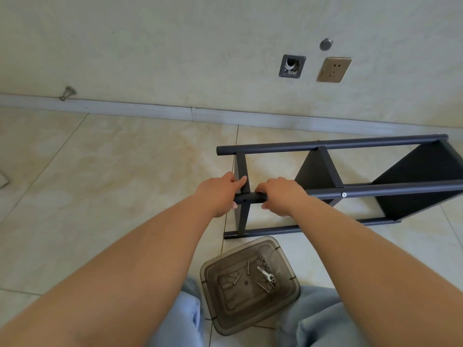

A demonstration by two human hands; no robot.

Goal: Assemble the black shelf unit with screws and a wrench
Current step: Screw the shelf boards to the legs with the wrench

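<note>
Both hands [250, 194] — gripping shelf post [250, 197]

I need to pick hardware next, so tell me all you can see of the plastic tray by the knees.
The tray is a smoky, see-through plastic container with rounded corners, lying flat on the tiled floor, turned askew, between the person's knees and the black shelf unit. Inside lie several loose silver screws, a small flat wrench and a few small nuts. Neither hand touches it.

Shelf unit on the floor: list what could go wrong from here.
1. The near pole has an empty screw hole between the left hand and right hand; that joint could slip out of line.
2. The tray of loose screws and wrench sits between the knees, easily knocked.
</note>
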